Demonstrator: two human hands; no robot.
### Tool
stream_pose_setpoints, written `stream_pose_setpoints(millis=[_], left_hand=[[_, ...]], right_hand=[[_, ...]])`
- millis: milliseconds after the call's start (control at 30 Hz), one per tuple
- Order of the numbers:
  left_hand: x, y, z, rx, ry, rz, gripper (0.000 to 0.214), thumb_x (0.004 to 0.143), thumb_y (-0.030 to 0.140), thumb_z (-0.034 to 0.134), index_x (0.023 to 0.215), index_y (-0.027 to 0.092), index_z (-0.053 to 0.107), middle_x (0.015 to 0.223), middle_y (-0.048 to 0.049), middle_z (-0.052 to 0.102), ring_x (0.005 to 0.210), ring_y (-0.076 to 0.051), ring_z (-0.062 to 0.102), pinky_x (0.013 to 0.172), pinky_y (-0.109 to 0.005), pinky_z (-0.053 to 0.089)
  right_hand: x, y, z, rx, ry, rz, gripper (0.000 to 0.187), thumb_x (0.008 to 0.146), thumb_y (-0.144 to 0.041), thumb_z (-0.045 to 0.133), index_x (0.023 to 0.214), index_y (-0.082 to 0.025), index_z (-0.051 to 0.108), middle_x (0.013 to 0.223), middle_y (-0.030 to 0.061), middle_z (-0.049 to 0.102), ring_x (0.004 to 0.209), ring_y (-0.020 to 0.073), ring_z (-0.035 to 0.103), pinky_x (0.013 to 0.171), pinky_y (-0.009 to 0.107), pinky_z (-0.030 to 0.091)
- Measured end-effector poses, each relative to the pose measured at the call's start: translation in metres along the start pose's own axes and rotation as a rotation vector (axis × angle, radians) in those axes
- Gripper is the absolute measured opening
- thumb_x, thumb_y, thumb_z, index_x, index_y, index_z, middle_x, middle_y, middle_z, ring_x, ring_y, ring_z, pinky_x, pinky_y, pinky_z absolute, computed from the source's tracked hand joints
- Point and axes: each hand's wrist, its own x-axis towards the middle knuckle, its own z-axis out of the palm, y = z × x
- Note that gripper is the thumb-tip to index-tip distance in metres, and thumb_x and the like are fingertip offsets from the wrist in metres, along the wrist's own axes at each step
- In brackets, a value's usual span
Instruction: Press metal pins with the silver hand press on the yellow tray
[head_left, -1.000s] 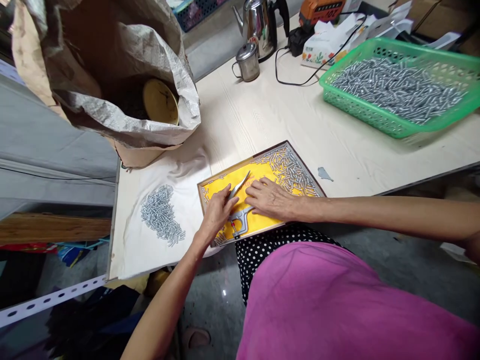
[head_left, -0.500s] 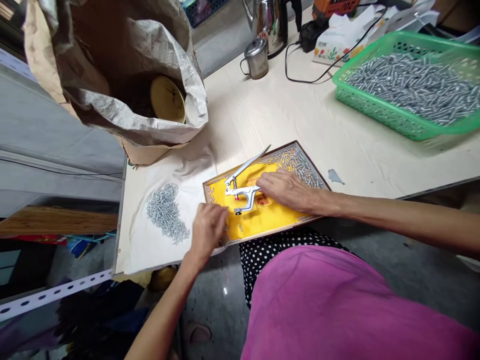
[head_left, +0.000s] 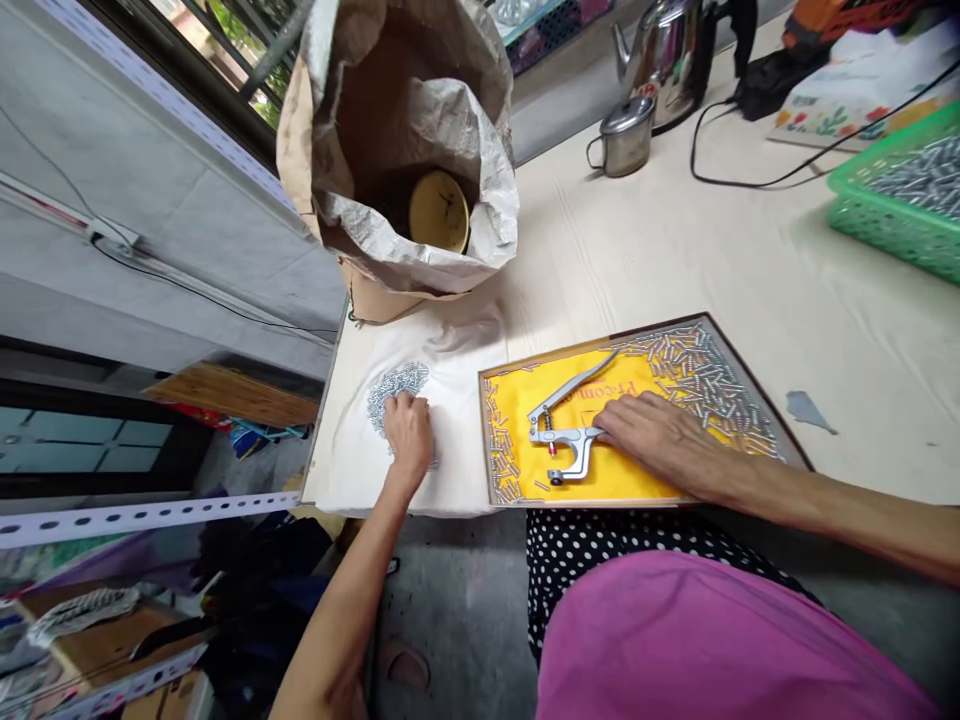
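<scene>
My left hand rests on a pile of small silver metal pins lying on a white cloth; its fingers are curled down into the pins. My right hand lies on the lower handle of silver hand pliers, which sit with the handles apart on the yellow liner of a framed tray. More silver pins are heaped at the tray's far right and along its left edge.
An open paper sack with a yellow bowl inside stands behind the cloth. A small steel mug, a kettle, a black cable and a green basket of pins are on the far table.
My left hand left the tray and moved left onto the pin pile on the cloth. My right hand stays on the pliers. The camera has swung left.
</scene>
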Motion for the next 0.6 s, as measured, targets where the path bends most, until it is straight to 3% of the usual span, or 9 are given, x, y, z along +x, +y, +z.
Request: stream_pose_setpoints(millis=[167,433,600], left_hand=[[0.023,-0.022,0.015,0.051,-0.187,0.027,0.032,0.095,0.017,0.045,0.094,0.016,0.077,0.100,-0.0160,0.066,0.102,-0.033,0.051,0.077,-0.040,0.042],[0.031,-0.028,0.017,0.028,-0.238,0.172,0.031,0.092,0.014,0.044,0.088,0.016,0.074,0.101,-0.0172,0.065,0.104,-0.034,0.052,0.081,-0.042,0.042],[0.035,-0.039,0.015,-0.323,-0.146,-0.112,0.027,0.091,0.024,0.049,0.090,0.016,0.075,0.098,-0.0132,0.071,0.101,-0.030,0.057,0.089,-0.038,0.044]], right_hand=[[-0.003,-0.003,0.006,-0.010,-0.070,0.028,0.018,0.102,-0.021,0.043,0.091,-0.019,0.057,0.086,0.0046,0.059,0.082,0.0213,0.048,0.076,0.034,0.030],[-0.004,0.004,0.017,-0.032,-0.065,-0.001,0.015,0.101,-0.024,0.047,0.090,-0.020,0.056,0.084,0.0041,0.057,0.080,0.0216,0.047,0.074,0.034,0.029],[-0.002,0.003,0.017,-0.031,-0.042,-0.012,0.015,0.100,-0.019,0.046,0.089,-0.019,0.055,0.082,0.0037,0.057,0.078,0.0212,0.046,0.072,0.033,0.027]])
